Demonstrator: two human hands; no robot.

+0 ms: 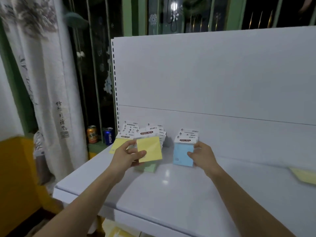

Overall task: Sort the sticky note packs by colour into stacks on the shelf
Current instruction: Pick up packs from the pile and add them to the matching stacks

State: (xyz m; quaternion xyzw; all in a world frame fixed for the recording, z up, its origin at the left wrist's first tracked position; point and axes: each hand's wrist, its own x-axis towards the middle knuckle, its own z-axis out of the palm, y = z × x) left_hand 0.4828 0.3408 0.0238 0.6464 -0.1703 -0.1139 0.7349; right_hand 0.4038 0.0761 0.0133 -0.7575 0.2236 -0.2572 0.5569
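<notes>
The left hand grasps a square yellow sticky note pack in its fingers, lifted above a green pack lying on the white metal shelf. The right hand grips a square blue sticky note pack atop a blue stack, with more yellow packs just left of the left fingers.
</notes>
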